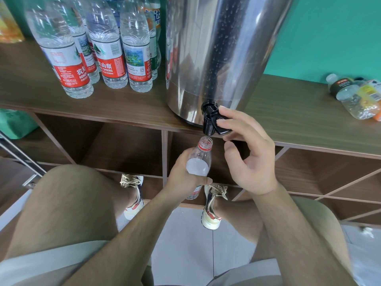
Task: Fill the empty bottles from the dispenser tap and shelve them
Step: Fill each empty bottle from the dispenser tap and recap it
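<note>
Stainless steel, beaded with droplets, formed the dispenser, which stood on the brown wooden shelf top. At its base the black tap jutted past the shelf's front edge. The right hand pinched the tap's lever, one fingertip on top and the thumb beneath, the remaining fingers loosely curled. Directly under the spout the left hand gripped a clear bottle with a red neck ring. The bottle was uncapped and upright, its mouth just below the spout; a thin stream ran into it and water showed inside. The hands were near each other but apart. Left of the dispenser, red-labelled bottles stood upright in a cluster on the shelf top. At the far right, crumpled bottles lay on their sides. Open wooden compartments sat beneath, above a pale tiled floor
</note>
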Demonstrator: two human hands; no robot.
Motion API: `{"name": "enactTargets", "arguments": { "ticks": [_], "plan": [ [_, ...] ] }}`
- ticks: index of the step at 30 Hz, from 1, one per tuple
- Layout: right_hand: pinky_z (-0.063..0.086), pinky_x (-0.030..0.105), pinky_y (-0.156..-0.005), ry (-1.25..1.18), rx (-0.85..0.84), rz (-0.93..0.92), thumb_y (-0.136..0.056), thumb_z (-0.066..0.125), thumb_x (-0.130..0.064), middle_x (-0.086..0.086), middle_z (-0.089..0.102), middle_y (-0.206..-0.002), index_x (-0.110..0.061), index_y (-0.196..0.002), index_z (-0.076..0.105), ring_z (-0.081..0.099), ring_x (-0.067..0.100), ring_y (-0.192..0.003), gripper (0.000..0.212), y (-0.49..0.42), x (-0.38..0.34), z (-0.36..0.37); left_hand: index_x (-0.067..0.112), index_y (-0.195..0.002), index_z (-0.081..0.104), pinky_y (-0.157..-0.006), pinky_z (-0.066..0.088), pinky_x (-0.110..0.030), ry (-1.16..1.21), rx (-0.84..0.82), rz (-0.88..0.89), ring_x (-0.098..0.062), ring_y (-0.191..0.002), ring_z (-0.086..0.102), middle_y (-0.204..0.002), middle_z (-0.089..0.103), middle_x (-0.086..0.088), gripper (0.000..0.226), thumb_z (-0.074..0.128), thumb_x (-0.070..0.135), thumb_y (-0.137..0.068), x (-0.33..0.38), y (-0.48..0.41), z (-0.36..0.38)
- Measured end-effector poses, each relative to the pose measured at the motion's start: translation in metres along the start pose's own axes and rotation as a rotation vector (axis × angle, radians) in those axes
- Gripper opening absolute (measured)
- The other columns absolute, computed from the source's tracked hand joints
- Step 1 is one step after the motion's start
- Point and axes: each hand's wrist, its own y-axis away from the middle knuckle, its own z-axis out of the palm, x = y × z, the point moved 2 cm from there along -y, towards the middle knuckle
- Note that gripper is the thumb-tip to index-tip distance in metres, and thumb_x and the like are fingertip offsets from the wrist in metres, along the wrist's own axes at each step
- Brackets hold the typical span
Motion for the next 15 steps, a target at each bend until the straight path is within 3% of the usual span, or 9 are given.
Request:
{"name": "enactTargets", "arguments": {
  "ticks": [4, 11, 15],
  "plan": [
    [0.059, 0.039, -0.087, 0.001, 0.002, -0.003, -0.079, 0.051, 0.019, 0.015, 0.062, -0.141, -0.001, -0.122, 0.068, 0.064, 0.029, -0.125, 0.051, -0.0002, -0.0001, -0.0001, 0.042, -0.138, 0.043, -0.102, 0.052, -0.04, -0.01, 0.004, -0.002, -0.018, -0.122, 0.056, -0.129, 0.056, 0.014, 0.093, 0.096, 0.017, -0.066, 0.0002, -0.0005, 0.0006],
    [0.058, 0.038, -0.087, 0.0, 0.0, -0.005, -0.078, 0.051, 0.019, 0.016, 0.062, -0.142, 0.0, -0.122, 0.068, 0.064, 0.028, -0.125, 0.051, -0.0002, 0.0, -0.0002, 0.043, -0.137, 0.043, -0.092, 0.049, -0.031, 0.01, 0.004, -0.005, -0.017, -0.121, 0.056, -0.129, 0.056, 0.015, 0.093, 0.096, 0.016, -0.066, -0.0004, -0.0002, 0.0005],
    [0.058, 0.038, -0.087, 0.0, 0.0, -0.007, -0.078, 0.051, 0.02, 0.016, 0.062, -0.142, -0.001, -0.122, 0.067, 0.064, 0.029, -0.125, 0.051, -0.0002, 0.0001, -0.0003, 0.044, -0.137, 0.044, -0.096, 0.051, -0.034, 0.004, 0.007, -0.003, -0.017, -0.121, 0.056, -0.128, 0.056, 0.016, 0.093, 0.097, 0.018, -0.065, -0.001, -0.0004, 0.0005]
  ]
}}
